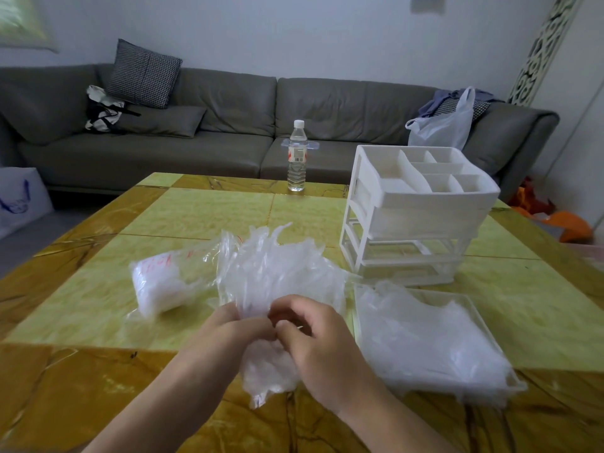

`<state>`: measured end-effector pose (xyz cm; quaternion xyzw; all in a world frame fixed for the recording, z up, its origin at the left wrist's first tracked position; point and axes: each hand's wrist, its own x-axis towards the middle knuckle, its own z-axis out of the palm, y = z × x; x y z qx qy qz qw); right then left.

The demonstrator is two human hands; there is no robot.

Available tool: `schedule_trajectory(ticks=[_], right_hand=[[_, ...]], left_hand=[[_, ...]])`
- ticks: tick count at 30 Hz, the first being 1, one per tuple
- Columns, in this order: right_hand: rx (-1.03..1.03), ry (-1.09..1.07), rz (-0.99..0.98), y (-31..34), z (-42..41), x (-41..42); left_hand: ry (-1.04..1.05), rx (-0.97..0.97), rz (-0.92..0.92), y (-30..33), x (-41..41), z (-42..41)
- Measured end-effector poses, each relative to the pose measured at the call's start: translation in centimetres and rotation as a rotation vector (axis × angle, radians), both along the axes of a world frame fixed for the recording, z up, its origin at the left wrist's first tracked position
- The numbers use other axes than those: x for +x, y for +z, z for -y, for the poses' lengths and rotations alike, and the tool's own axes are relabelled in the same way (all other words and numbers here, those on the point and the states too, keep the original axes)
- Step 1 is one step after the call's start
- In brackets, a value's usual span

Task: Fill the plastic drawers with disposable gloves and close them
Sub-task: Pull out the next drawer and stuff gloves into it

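Both hands meet over a crumpled bunch of thin clear disposable gloves (277,273) at table centre. The left hand (228,335) has its fingers curled into the near edge of the bunch, pinching the film. The right hand (313,335) is curled the same way, thumb and fingertips nipping the plastic right beside the left; the two hands touch or nearly touch. The bunch fans upward away from the person and trails down between the wrists.

A loose translucent plastic drawer (470,305) lies flat on the yellow-green marble-pattern table (196,210), just right of the right hand, already heaped with gloves that spill over its near edge. Behind it stands the white plastic drawer cabinet (418,207), with a divided tray on top; at least one slot looks empty, the lower frame showing through. A clear bag of packed gloves (157,286) lies to the left of the bunch. A clear water bottle (297,158) stands at the far edge.

Step in hand, likely: gathering or separating a batch for a drawer. Next move calls for carrying the bunch right into a drawer, tucking overhang in, then sliding the drawer into the cabinet. Film is slippery and springy; it may catch the frame.
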<state>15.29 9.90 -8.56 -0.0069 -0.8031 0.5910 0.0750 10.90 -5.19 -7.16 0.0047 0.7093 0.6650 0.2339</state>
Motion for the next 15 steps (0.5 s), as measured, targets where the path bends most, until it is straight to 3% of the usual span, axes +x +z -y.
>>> schedule_trajectory(ticks=[6, 11, 15], right_hand=[[-0.133, -0.012, -0.018, -0.1, 0.1, -0.3], [-0.408, -0.173, -0.12, 0.0, -0.8, -0.7], [-0.504, -0.089, 0.073, 0.4, -1.7, -0.9]], left_hand=[[0.121, 0.097, -0.087, 0.0, 0.1, -0.5], [0.259, 0.086, -0.22, 0.9, -1.1, 0.8], [0.297, 0.383, -0.193, 2.8, -2.0, 2.7]])
